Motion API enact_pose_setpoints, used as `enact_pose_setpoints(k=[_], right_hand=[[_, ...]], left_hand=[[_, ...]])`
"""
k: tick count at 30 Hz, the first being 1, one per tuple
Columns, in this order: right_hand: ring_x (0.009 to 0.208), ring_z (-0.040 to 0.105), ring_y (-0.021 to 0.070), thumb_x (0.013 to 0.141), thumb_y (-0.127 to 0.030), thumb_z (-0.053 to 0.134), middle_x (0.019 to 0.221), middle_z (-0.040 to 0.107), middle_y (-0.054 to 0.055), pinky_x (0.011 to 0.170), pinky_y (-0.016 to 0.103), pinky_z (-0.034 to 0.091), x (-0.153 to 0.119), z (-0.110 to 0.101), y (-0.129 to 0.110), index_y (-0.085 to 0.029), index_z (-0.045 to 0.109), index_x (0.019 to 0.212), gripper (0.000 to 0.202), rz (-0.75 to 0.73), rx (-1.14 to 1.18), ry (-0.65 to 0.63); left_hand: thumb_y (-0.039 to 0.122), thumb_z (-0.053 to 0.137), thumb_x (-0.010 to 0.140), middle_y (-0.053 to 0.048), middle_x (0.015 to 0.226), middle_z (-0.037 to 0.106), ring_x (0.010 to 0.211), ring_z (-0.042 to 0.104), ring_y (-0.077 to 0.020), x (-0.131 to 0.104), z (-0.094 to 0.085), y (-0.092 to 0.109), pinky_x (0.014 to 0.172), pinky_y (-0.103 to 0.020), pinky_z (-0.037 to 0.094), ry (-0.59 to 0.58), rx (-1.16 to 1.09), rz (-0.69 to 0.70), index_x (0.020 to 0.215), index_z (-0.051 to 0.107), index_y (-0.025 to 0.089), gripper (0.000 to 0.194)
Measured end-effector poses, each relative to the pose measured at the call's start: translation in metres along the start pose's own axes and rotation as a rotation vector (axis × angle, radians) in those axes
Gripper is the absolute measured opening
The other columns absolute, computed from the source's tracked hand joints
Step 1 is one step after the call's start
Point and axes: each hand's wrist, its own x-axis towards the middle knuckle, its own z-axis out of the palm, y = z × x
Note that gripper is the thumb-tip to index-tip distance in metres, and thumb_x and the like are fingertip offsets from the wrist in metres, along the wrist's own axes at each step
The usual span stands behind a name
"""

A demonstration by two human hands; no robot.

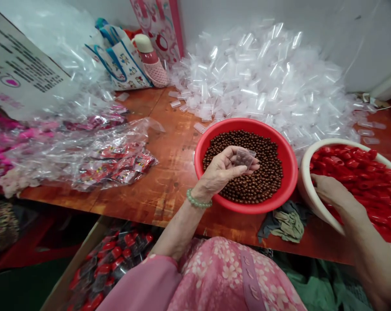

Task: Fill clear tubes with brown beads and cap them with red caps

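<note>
My left hand (223,166) is closed around a small clear plastic container (243,158), above a red basin (289,190). Small round brown balls (256,190) fill much of that basin; brown shows through the container, but I cannot tell whether balls are inside it. My right hand (331,190) reaches over the near rim of a white basin (307,172) heaped with red plastic caps (373,190). Its fingertips are down among the caps and hidden, so any cap in them cannot be made out.
A large heap of clear plastic containers (253,73) lies behind the basins. Bagged red packets (117,166) lie on the table (169,142) at left, near a bottle (151,60) and a bag (127,65). A crumpled cloth (287,222) rests at the front edge. Below stands a box of red-capped containers (107,263).
</note>
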Motion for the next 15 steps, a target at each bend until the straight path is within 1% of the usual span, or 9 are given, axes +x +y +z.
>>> enact_pose_setpoints(k=[3,6,9,11,13,15], right_hand=[[0.099,0.076,0.0401,0.091,-0.023,0.05,0.112,0.078,0.026,0.08,0.046,0.053,-0.004,-0.005,-0.005,-0.019,0.072,0.111,0.03,0.01,-0.031,-0.076],[0.106,0.074,0.0415,0.093,-0.032,0.049,0.115,0.075,0.028,0.081,0.047,0.053,-0.007,-0.01,-0.013,-0.019,0.067,0.113,0.03,0.063,-0.065,-0.1],[0.1,0.075,0.0426,0.095,-0.032,0.043,0.108,0.074,0.032,0.078,0.048,0.053,-0.008,-0.014,-0.019,-0.014,0.061,0.122,0.037,0.136,-0.105,-0.099],[0.098,0.075,0.0427,0.095,-0.029,0.04,0.105,0.073,0.034,0.078,0.048,0.052,-0.008,-0.014,-0.021,-0.01,0.057,0.126,0.04,0.155,-0.115,-0.085],[0.099,0.074,0.0428,0.094,-0.03,0.042,0.106,0.073,0.034,0.078,0.048,0.051,-0.006,-0.013,-0.02,-0.01,0.057,0.126,0.041,0.146,-0.099,-0.067],[0.099,0.074,0.0427,0.091,-0.032,0.049,0.106,0.073,0.033,0.078,0.047,0.05,-0.004,-0.011,-0.016,-0.012,0.059,0.124,0.04,0.135,-0.058,-0.046]], left_hand=[[0.027,0.087,0.077,-0.008,0.109,0.078,0.101,0.077,-0.021,0.002,0.005,-0.007,0.094,-0.035,0.061,0.028,-0.002,-0.006,0.114,0.064,0.02,0.044],[0.029,0.086,0.079,-0.008,0.109,0.079,0.103,0.076,-0.0209,0.004,0.01,-0.011,0.097,-0.036,0.06,0.051,0.041,0.017,0.115,0.068,0.02,0.041],[0.027,0.084,0.081,-0.007,0.108,0.079,0.106,0.075,-0.0198,0.004,0.011,-0.014,0.103,-0.035,0.056,0.072,0.172,0.09,0.108,0.074,0.019,0.029],[0.024,0.084,0.081,-0.006,0.106,0.079,0.104,0.074,-0.0184,0.005,0.01,-0.016,0.103,-0.033,0.055,0.074,0.24,0.136,0.102,0.077,0.019,0.023],[0.023,0.084,0.08,-0.005,0.105,0.079,0.102,0.073,-0.0172,0.005,0.008,-0.019,0.101,-0.031,0.056,0.086,0.242,0.155,0.1,0.078,0.019,0.021],[0.025,0.085,0.08,-0.005,0.104,0.079,0.101,0.074,-0.0172,0.005,0.006,-0.022,0.1,-0.032,0.056,0.106,0.193,0.133,0.102,0.078,0.02,0.024]])
